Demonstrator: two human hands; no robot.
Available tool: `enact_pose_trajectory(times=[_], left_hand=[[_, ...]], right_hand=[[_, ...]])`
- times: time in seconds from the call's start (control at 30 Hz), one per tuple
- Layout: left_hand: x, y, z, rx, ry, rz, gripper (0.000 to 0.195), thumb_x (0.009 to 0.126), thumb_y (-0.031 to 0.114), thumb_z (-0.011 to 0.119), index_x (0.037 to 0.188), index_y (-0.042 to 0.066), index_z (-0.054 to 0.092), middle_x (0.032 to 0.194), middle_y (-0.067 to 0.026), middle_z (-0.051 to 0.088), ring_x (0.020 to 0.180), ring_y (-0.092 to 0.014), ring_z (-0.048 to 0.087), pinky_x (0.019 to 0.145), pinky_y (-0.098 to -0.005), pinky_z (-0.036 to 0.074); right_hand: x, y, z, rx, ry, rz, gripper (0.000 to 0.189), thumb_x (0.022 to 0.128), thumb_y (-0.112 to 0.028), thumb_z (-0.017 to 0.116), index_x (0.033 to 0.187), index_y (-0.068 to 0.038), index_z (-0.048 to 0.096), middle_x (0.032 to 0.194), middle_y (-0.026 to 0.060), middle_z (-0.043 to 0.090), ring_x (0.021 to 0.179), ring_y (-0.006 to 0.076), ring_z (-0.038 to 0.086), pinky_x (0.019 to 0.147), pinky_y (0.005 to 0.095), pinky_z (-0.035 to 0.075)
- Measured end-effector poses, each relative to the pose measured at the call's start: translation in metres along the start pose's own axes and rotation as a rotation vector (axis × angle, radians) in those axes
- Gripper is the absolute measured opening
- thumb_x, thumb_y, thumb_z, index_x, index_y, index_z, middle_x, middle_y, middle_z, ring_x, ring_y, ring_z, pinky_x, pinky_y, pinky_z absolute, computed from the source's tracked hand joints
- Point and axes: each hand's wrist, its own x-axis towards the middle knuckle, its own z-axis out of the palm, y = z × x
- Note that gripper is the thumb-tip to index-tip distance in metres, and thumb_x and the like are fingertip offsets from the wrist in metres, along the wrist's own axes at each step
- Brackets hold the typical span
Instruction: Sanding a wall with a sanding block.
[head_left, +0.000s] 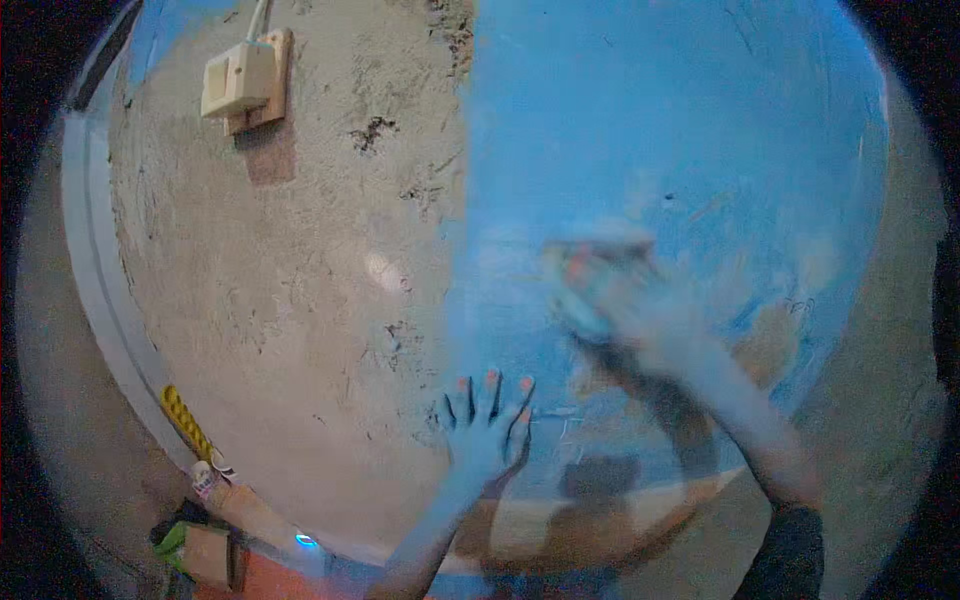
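The fingers of my left hand (484, 427) are spread against the wall, near the edge where blue paint meets bare plaster. My right hand (615, 289), blurred, is raised higher on the blue painted wall (570, 112) and grips a flat, cloth-like or pad-like thing (577, 300) whose exact kind I cannot tell. Worn patches and pale scuffs mark the paint around and below that hand. Left of the paint edge, the bare plaster (262, 300) is rough, with dark pits.
A pale switch box (244, 79) on a wooden block, with a cable, is fixed at upper left. A yellow rope-like thing (186, 421) lies along the left edge. A brown box (206, 555) and a green item (172, 544) are at lower left. Shadows fall low on the wall.
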Motion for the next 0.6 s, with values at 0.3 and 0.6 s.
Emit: enact_pose_trajectory(times=[0.3,0.6], left_hand=[[0.001,0.003,-0.005,-0.078,-0.052,-0.023,0.049,0.093,0.040,0.050,0.141,0.029,0.049,0.158,-0.0153,0.019,0.145,-0.046,0.001,0.110,-0.0646,-0.004],[0.001,0.003,-0.010,-0.050,-0.049,-0.038,0.049,0.092,0.040,0.052,0.140,0.030,0.050,0.158,-0.0142,0.021,0.145,-0.044,0.003,0.110,-0.0640,-0.001]], right_hand=[[0.010,-0.044,0.004,0.216,-0.024,-0.056,0.068,0.080,-0.017,0.063,0.142,-0.002,0.040,0.144,0.0171,0.044,0.130,0.0347,0.044,0.108,0.0510,0.031],[0.010,-0.050,0.014,0.189,0.054,0.036,0.057,0.080,-0.009,0.058,0.136,-0.005,0.050,0.140,0.0145,0.049,0.127,0.0316,0.049,0.108,0.0486,0.034]])
